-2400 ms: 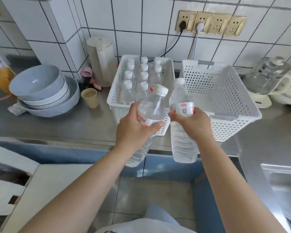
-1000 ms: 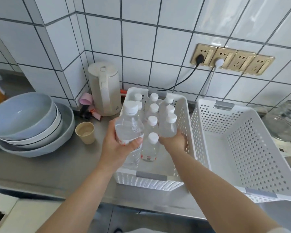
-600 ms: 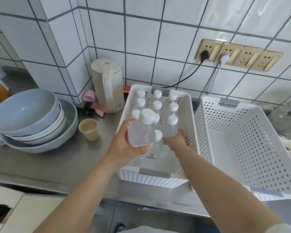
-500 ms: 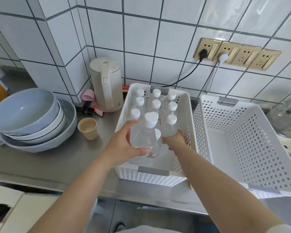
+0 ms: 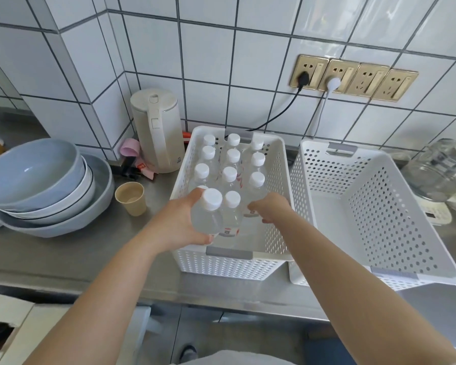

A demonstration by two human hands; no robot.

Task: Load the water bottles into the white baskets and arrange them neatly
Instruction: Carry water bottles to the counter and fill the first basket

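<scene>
The left white basket (image 5: 221,267) holds several upright water bottles (image 5: 232,156) with white caps, in three columns. My left hand (image 5: 174,225) grips a clear water bottle (image 5: 208,219) at the front of the left column, low inside the basket and slightly tilted. My right hand (image 5: 273,208) is inside the same basket with its fingers curled against the front bottle of the right column (image 5: 256,185). The right white basket (image 5: 416,275) stands beside it with nothing in it.
A stack of grey-blue bowls (image 5: 37,185) and a paper cup (image 5: 131,198) sit left of the baskets. A cream kettle (image 5: 158,130) stands in the corner. A glass jug (image 5: 442,169) is at the far right. Two cords hang from the wall sockets (image 5: 353,77).
My left hand has lowered its bottle from above the caps into the front of the left column. My right hand has stayed at the bottle it set in the right column.
</scene>
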